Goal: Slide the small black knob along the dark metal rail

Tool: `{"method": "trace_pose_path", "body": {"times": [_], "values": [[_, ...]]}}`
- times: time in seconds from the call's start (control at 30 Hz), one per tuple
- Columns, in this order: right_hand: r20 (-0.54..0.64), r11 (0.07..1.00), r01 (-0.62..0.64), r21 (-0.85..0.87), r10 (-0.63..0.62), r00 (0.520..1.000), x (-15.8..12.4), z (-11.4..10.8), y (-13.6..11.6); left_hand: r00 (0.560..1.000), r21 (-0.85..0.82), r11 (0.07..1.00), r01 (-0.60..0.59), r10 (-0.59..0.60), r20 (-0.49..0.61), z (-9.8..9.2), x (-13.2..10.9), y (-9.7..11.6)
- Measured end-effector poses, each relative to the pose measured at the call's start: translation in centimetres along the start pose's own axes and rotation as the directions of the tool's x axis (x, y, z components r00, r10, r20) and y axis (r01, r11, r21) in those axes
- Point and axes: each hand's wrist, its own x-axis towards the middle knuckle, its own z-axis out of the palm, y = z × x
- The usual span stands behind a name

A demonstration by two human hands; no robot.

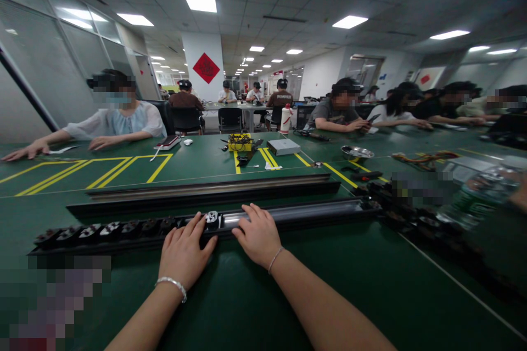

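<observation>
A long black channel (304, 218) lies across the green table in front of me. Its left part holds a row of several socket-like modules (111, 228), black with some white and metal parts. My left hand (185, 249) rests over that row, fingers stretched across the channel and thumb apart at its near edge. Just right of its fingertips sits a white-topped module (212, 218). My right hand (258, 236) lies on the bare, shiny stretch of the channel, fingers extended and thumb apart, gripping nothing visible. What is under both palms is hidden.
Behind the channel lies another long black strip (214, 191). Dark parts (436, 225) and a plastic bottle (480, 197) are at right. Farther back are a yellow box (240, 142), a grey box (283, 147) and a metal bowl (357, 152). People sit around the table.
</observation>
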Motion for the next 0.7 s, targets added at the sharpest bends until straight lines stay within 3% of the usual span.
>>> {"method": "trace_pose_path", "body": {"times": [0.5,0.7], "values": [[0.000,1.000,0.003,-0.002,-0.003,1.000,-0.02,-0.01,0.06,0.999,-0.047,0.999,0.020,-0.022,-0.034,0.13,-0.03,0.68],[0.012,1.000,-0.010,-0.004,0.010,1.000,-0.01,-0.20,-0.14,0.999,-0.062,0.997,0.035,-0.034,0.012,-0.25,0.26,0.58]]}}
